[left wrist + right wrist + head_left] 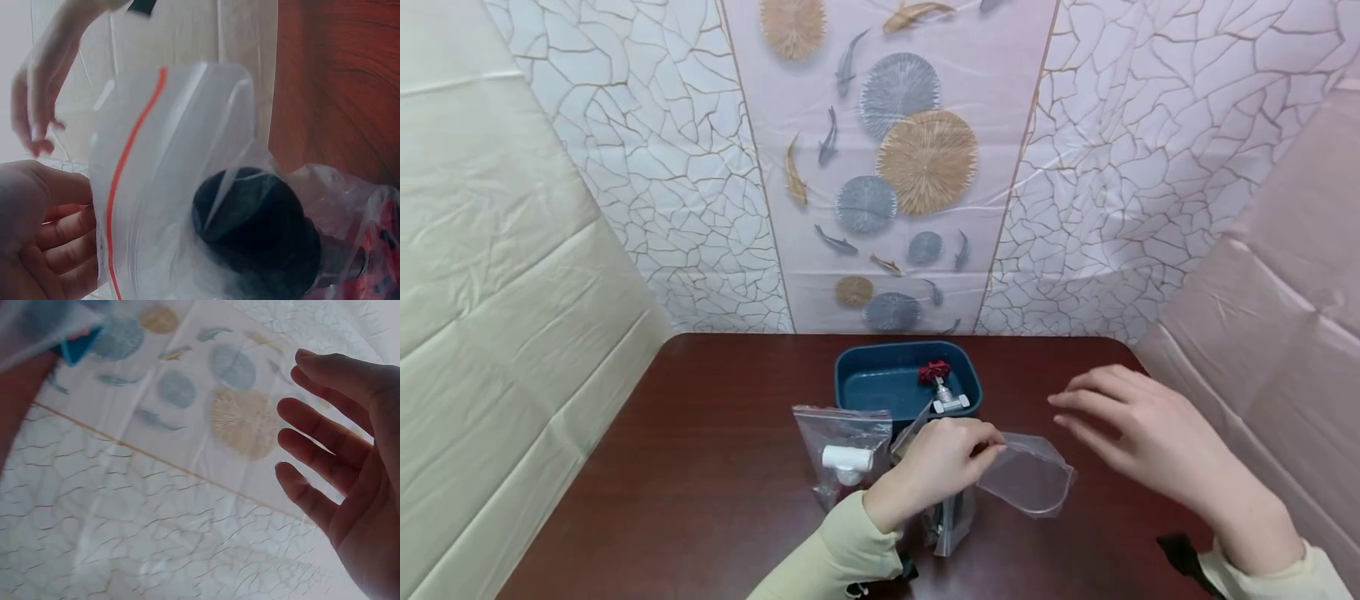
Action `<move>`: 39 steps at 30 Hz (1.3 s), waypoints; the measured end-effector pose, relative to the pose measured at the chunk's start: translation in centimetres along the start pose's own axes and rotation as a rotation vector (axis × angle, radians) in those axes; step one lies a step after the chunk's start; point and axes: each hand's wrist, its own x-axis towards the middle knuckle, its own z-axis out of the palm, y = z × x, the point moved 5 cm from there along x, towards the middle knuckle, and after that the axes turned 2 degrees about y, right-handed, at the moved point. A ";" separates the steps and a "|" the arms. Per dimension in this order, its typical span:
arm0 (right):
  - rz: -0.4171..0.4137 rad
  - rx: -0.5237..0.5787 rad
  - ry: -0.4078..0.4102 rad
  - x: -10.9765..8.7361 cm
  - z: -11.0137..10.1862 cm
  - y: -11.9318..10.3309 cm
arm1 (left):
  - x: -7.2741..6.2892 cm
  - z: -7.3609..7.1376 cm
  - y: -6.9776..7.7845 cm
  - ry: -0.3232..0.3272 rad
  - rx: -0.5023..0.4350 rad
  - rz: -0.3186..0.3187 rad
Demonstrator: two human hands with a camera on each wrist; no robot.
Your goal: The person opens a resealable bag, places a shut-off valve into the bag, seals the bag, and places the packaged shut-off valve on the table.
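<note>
My left hand [951, 450] pinches a clear plastic zip bag [1028, 477] between thumb and fingers. In the left wrist view a red strip runs along the bag [140, 144], and a dark round part [253, 231] shows through plastic; I cannot tell which bag it is in. Another clear bag [951, 529] stands below the left hand, its contents mostly hidden. To the left is a zip bag [808, 421] with a white T-shaped fitting [847, 457] inside. My right hand [1157, 437] is raised to the right, apart from the bag, fingers relaxed and holding nothing.
A blue tray [842, 379] stands at the back of the dark red-brown table [722, 467]. Inside its right side lies a metal valve [946, 398] with a red handwheel [934, 372]. Patterned cloth walls [700, 167] surround the table.
</note>
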 end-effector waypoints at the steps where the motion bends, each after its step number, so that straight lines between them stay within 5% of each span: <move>1: 0.002 0.002 -0.018 0.6 0.0 0.3 | -0.1 0.0 0.0 -0.003 0.000 0.001; 7: -0.001 0.033 -0.091 3.7 1.1 2.2 | -0.4 0.4 0.1 -0.016 -0.007 0.015; 13: 0.109 0.047 -0.252 5.0 4.0 4.4 | -0.6 0.6 0.2 -0.030 -0.028 0.010; 19: 0.181 0.128 -0.445 5.6 8.4 6.1 | -0.8 0.5 -0.1 -0.005 -0.015 0.008; 31: 0.118 0.103 -0.801 5.6 19.2 6.9 | -0.9 0.4 -0.4 0.014 0.017 0.036; 39: 0.126 0.130 -0.864 4.8 23.5 6.7 | -0.9 0.6 -0.5 -0.008 0.013 0.044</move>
